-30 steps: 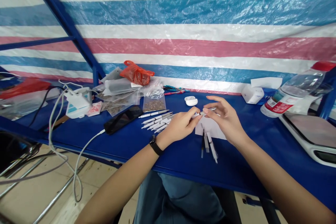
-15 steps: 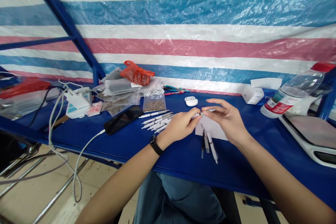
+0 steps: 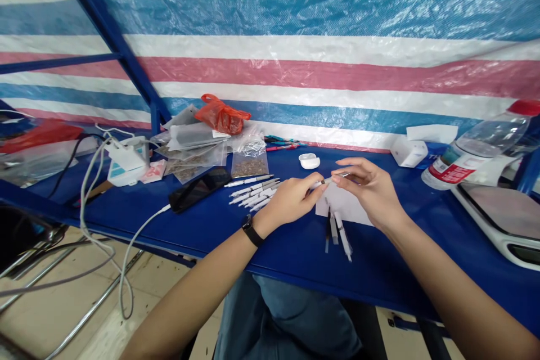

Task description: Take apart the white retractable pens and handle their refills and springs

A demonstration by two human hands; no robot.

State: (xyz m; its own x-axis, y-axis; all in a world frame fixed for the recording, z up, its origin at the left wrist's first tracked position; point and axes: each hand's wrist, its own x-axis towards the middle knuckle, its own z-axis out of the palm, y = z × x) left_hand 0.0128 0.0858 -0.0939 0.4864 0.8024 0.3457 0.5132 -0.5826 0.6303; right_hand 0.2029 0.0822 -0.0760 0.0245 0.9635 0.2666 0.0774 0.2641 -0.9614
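Observation:
A white pen (image 3: 319, 183) is held level between my two hands above a sheet of white paper (image 3: 352, 207). My left hand (image 3: 294, 198) grips its barrel, thumb against fingers. At the tip end, my right hand (image 3: 370, 187) pinches the silvery cone with thumb and fingertips; whether the cone is screwed on or loose I cannot make out. Left of my left hand lie several white pens (image 3: 253, 194) in a row. Below the hands, another white pen (image 3: 343, 237), a dark thin refill (image 3: 328, 230) and a grey strip (image 3: 333, 229) rest partly over the paper.
A white earbud case (image 3: 309, 161) sits behind the hands. To the left are a black phone (image 3: 199, 190) with a cable, bags of brown bits (image 3: 250, 166) and a red plastic bag (image 3: 222, 115). On the right stand a bottle (image 3: 468, 152) and a scale (image 3: 502, 214).
The view has shifted slightly. My right hand has turned a little at the pen's tip, while the left keeps its hold on the barrel.

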